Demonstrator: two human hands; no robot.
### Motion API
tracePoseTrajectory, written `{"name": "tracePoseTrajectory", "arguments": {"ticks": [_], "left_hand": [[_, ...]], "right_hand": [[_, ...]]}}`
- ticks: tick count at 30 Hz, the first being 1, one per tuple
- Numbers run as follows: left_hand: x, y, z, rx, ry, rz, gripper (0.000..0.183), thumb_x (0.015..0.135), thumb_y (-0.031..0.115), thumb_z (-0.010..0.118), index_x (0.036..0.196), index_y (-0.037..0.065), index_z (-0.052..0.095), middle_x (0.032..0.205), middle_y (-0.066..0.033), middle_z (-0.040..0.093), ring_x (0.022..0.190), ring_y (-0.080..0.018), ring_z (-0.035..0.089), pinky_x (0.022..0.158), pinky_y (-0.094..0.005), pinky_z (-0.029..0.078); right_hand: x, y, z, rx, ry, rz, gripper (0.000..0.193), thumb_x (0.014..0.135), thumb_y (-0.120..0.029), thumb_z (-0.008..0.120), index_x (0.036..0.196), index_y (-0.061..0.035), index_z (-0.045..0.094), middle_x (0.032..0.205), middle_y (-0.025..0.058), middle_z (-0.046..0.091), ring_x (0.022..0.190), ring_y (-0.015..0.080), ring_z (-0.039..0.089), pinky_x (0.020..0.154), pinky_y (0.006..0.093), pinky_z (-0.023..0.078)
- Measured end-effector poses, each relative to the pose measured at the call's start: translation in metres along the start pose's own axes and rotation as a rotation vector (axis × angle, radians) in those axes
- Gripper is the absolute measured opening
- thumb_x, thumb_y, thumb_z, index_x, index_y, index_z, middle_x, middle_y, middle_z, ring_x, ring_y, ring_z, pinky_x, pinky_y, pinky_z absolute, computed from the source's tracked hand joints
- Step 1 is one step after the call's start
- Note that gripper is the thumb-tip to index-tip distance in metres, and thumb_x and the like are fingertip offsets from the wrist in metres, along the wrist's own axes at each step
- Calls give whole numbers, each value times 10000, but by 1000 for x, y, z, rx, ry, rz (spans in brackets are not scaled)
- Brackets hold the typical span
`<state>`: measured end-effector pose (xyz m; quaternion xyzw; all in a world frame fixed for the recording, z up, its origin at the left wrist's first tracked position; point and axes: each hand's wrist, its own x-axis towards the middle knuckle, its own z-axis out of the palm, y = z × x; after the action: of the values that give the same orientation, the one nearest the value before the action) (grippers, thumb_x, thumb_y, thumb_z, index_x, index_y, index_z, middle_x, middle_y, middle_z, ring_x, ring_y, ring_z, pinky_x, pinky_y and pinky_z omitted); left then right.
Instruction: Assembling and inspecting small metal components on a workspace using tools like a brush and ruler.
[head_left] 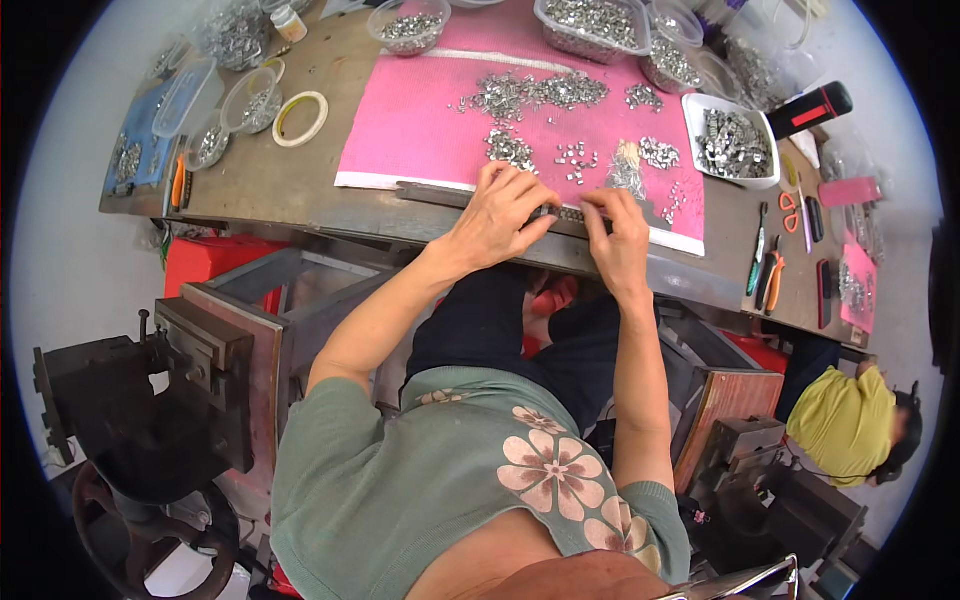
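Observation:
A long dark metal bar lies along the front edge of a pink ribbed mat. My left hand rests over the bar's middle, fingers curled, thumb and fingertips close together at it. My right hand is beside it with its fingers pinched at the bar's right part, where a row of small pieces shows between the hands. Whatever the fingertips hold is hidden or too small to name. Just beyond my left hand is a pile of small silvery metal pieces; a larger pile lies farther back.
Tubs of metal parts line the back, with a white tray at right. A tape roll lies left. Orange-handled pliers, a toothbrush and scissors lie right. A person in yellow is at far right.

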<state>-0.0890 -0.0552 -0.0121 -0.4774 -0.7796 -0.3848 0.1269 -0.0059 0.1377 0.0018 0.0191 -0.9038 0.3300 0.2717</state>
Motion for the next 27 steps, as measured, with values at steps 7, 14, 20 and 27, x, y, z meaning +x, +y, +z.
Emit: {"name": "tracePoseTrajectory", "arguments": {"ticks": [7, 14, 20, 27], "left_hand": [[6, -3, 7, 69, 74, -81, 103, 873, 170, 719, 958, 128, 680, 937, -26, 639, 960, -241, 588, 1000, -468, 340], [42, -34, 15, 227, 64, -84, 100, 859, 189, 727, 936, 128, 705, 901, -30, 628, 978, -234, 562, 990, -533, 317], [49, -44, 20, 288, -16, -70, 105, 873, 254, 737, 932, 169, 754, 868, -12, 619, 957, -225, 563, 1020, -510, 309], [50, -44, 17, 260, -43, -97, 137, 861, 277, 751, 939, 164, 756, 854, -20, 621, 964, -220, 565, 1027, -514, 301]], "right_hand": [[19, 22, 12, -118, -81, 152, 151, 836, -151, 770, 928, -56, 698, 861, 95, 615, 850, 292, 606, 798, 417, 439], [23, 15, 15, -298, -23, -9, 85, 859, -106, 739, 873, -40, 687, 829, 88, 616, 823, 283, 612, 784, 397, 426], [4, -7, -2, -85, -91, -73, 59, 862, -69, 719, 900, -36, 688, 859, 90, 619, 829, 277, 605, 788, 383, 420], [-2, -7, 0, -107, -88, -86, 92, 850, -63, 726, 942, -58, 734, 872, 86, 639, 837, 285, 613, 794, 384, 439]]}}
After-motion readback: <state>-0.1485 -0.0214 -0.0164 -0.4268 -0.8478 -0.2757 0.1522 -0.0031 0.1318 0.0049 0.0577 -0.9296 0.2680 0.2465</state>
